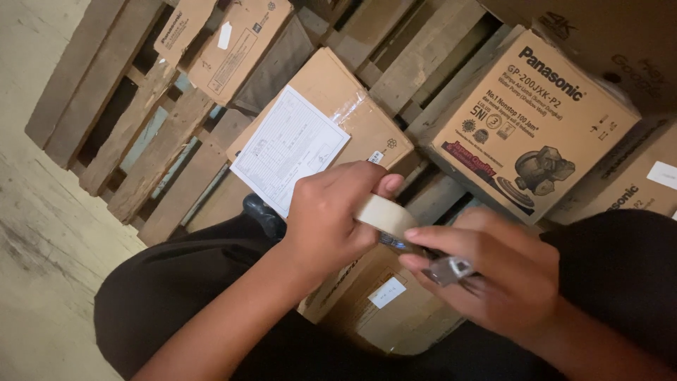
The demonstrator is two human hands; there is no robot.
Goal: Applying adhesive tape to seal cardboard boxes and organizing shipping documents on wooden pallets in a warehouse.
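Note:
My left hand grips a roll of pale tape at the middle of the view, thumb on its outer face. My right hand meets the roll from the right and pinches the loose clear end of the tape between thumb and fingers. Both hands hover over a brown cardboard box low in the view, between my dark-clothed legs. Just behind the hands lies another brown box with a white printed sheet on its top.
A larger brown carton with a printed pump picture stands at the right, more cartons at the top left. All rest on a wooden pallet. Bare concrete floor runs along the left.

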